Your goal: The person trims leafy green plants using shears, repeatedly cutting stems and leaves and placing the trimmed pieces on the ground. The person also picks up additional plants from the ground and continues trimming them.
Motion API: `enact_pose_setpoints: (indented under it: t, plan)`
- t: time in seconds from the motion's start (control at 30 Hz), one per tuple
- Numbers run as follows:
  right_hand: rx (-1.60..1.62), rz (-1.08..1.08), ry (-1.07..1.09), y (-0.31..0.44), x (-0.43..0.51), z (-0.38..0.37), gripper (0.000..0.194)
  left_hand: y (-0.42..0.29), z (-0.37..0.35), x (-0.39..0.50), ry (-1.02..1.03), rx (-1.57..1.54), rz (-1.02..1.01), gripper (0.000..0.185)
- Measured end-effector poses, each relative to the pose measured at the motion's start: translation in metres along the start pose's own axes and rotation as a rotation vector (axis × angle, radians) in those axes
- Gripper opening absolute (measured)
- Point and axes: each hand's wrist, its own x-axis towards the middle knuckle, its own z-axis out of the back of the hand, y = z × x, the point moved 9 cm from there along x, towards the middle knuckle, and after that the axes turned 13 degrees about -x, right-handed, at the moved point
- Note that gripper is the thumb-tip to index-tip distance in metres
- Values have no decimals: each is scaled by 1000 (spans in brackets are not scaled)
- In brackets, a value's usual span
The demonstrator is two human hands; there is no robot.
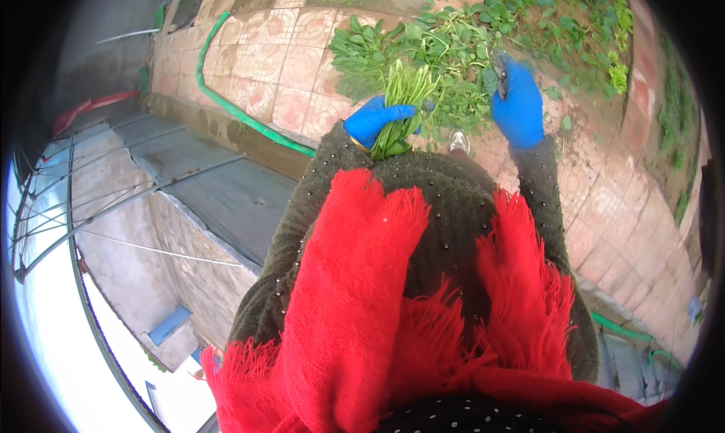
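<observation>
My left hand (376, 121), in a blue glove, is closed around a bunch of leafy greens (409, 87). The pale stems point away from me, and the leaves hang toward my body. To the right, my right hand (518, 104) wears a blue glove with dark, soiled fingertips. It hovers near the edge of a spread of loose greens (453, 53) on the ground. Blur and the angle hide whether its fingers hold anything. A fuller pile of leafy greens (362, 51) lies beyond my left hand.
Patterned paving tiles (294, 65) surround the greens. Low plants grow in a soil bed (566, 31) at the upper right. A green hose (226, 102) bends along the left paving. My shoe (459, 142) shows between my hands. A red fringed scarf (351, 252) hangs before me.
</observation>
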Motion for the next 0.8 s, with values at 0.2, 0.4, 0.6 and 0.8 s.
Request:
enact_pose_setpoints:
  t: [0.2,0.4,0.6,0.8]
  plan:
    - [635,60,130,70,-17,-36,51,-1,4,5,-61,13,-60,35]
    - [491,132,100,81,-5,-42,42,0,-1,6,-39,122,-70,34]
    - [706,-68,68,34,8,-18,37,5,3,6,-37,59,36,49]
    - [187,23,-124,5,15,-6,41,1,-8,5,48,12,1,56]
